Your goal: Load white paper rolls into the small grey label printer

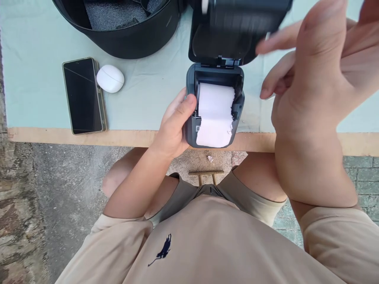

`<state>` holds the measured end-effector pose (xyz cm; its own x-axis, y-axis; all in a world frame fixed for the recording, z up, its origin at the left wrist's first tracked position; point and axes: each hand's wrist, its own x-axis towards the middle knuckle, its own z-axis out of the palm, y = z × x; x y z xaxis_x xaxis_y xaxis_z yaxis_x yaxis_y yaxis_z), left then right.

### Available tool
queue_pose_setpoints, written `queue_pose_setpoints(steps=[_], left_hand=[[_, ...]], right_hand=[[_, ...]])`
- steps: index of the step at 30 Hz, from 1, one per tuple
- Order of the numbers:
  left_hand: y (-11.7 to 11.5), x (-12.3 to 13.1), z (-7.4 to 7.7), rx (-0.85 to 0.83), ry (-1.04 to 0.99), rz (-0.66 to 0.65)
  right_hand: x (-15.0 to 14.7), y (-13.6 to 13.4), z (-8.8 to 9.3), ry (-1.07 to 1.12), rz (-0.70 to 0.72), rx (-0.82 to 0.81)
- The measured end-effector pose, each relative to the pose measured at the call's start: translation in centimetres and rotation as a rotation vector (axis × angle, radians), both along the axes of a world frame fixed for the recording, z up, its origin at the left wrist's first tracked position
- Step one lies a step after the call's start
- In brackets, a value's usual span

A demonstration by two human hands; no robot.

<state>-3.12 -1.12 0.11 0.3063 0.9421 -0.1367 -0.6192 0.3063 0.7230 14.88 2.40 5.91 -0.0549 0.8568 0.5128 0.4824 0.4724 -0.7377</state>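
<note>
My left hand (177, 122) grips the side of a small dark label printer (239, 114), thumb on its left rim. The printer's lid (223, 43) is swung up and away from me. Inside lies a roll of white paper (214, 114), its free end reaching toward me over the front. Its right edge is ragged and torn. My right hand (319, 75) is raised close to the camera on the right, fingers apart, holding nothing that I can see. One fingertip is near the lid's right edge; whether it touches is unclear.
A round black zip case (142, 41) with grey foam inside stands at the back left. A phone (84, 96) and a white earbud case (110, 79) lie side by side. A blurred black object (251, 14) is at the top. The wooden table edge (130, 138) runs before me.
</note>
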Motion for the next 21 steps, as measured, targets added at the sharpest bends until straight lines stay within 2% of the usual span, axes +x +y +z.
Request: queue_pose_setpoints(steps=[2, 4, 7, 9, 14, 17, 21], left_hand=[[0.1, -0.1, -0.2, 0.006, -0.007, -0.008], [0.1, -0.1, -0.2, 0.004, -0.012, -0.023], [0.0, -0.1, 0.2, -0.022, -0.002, -0.011], [-0.1, -0.1, 0.5, -0.032, 0.011, 0.000], [-0.1, -0.2, 0.3, -0.005, 0.040, -0.040], [0.0, -0.2, 0.0, -0.017, 0.063, -0.022], [0.0, -0.1, -0.1, 0.007, 0.027, -0.012]], right_hand=[[0.1, 0.1, -0.2, 0.015, 0.012, 0.024], [-0.1, -0.1, -0.3, -0.073, 0.049, 0.038], [-0.6, -0.6, -0.2, -0.384, 0.150, 0.004], [-0.9, -0.6, -0.2, -0.594, 0.162, -0.055], [-1.0, 0.0, 0.2, -0.900, 0.190, -0.138], [-0.8, -0.6, 1.1, -0.813, 0.217, -0.141], [1.4, -1.2, 1.5, -0.280, 0.274, -0.315]])
